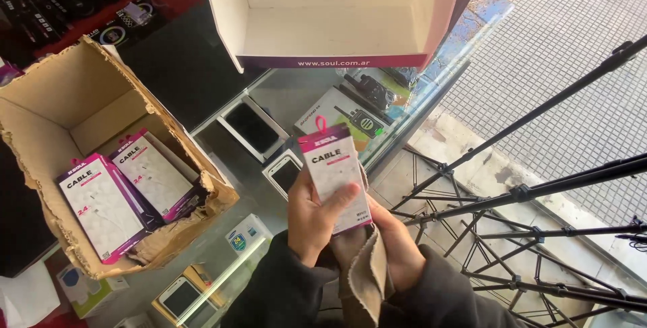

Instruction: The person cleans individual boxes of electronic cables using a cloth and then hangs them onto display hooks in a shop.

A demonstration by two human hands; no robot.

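Gripping a flat white cable pack [335, 176] with magenta top upright above the glass counter's [296, 95] right edge, left hand [313, 217] clenched round it | right hand [397, 247] grasping beige cloth [367, 274] beneath | torn cardboard box [87, 146] with matching packs [101, 210] at counter's left edge
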